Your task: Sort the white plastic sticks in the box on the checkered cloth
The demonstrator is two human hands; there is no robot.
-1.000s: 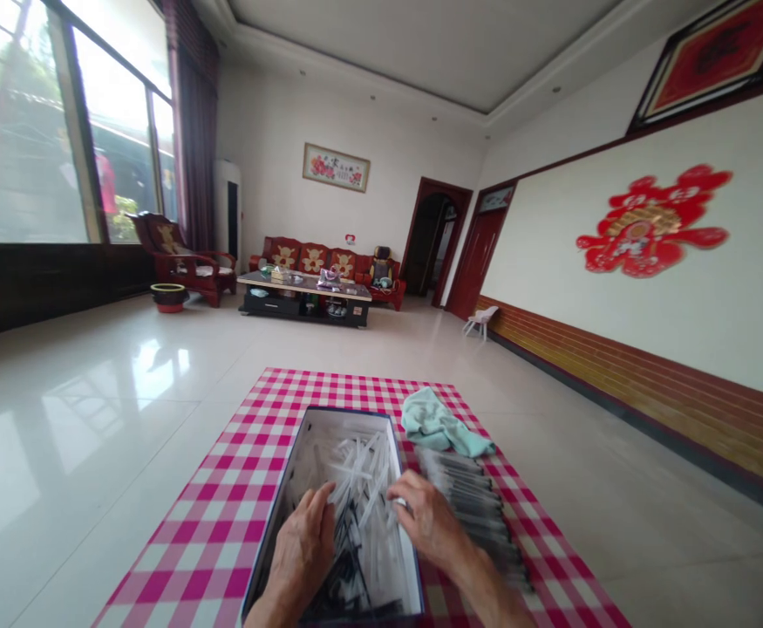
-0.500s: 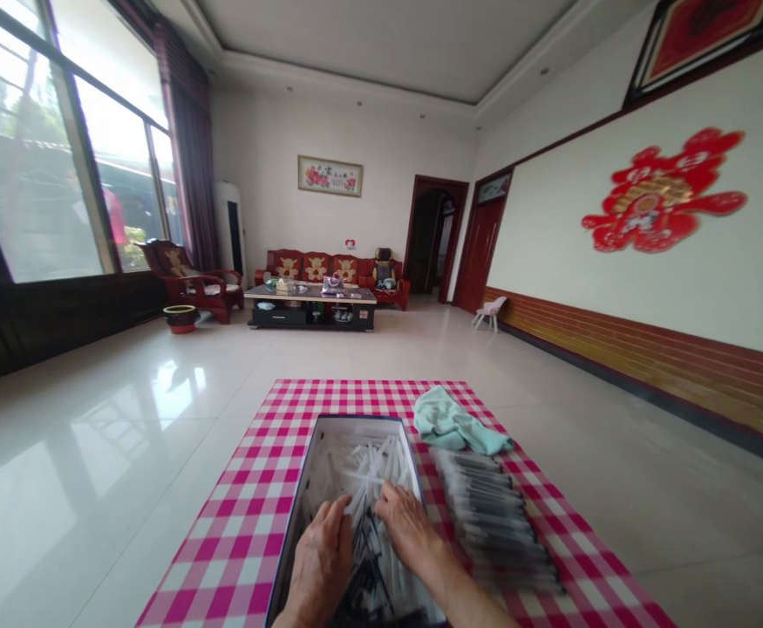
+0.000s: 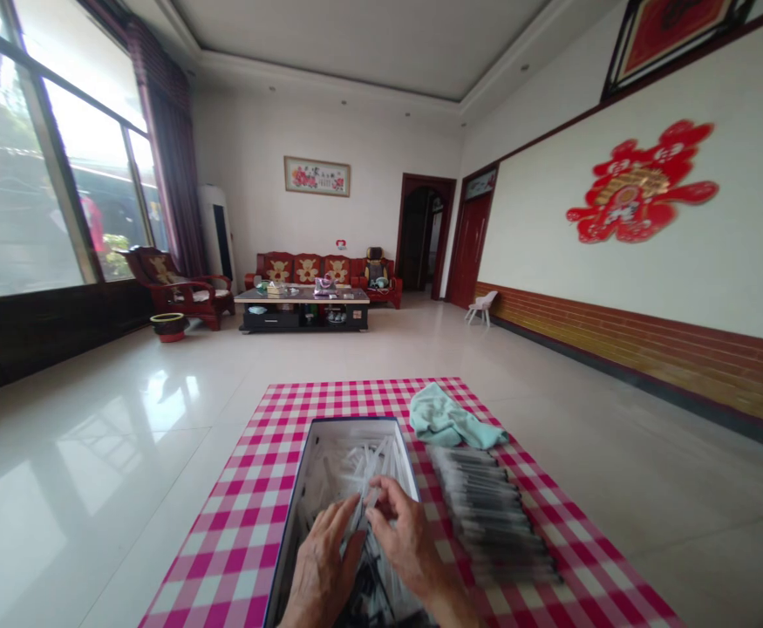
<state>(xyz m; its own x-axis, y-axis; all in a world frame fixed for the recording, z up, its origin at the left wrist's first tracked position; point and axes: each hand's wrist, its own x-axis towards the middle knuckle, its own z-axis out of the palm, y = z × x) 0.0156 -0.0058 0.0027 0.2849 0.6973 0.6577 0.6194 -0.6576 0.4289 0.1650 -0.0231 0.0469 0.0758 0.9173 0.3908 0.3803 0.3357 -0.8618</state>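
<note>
Head view: the right hand (image 3: 405,530) pinched a clear piece (image 3: 373,497) above the box (image 3: 329,434), just right of the loosely curled left hand (image 3: 321,551) (whose hold was unclear).

The left hand (image 3: 324,551) is pointing forward, its back facing up, its fingers lying close together beyond the thumb. The right hand (image 3: 405,534) is slanting inward, its thumb and index finger forming a pinch. Both hands' fingertips are sitting near each other.
</note>
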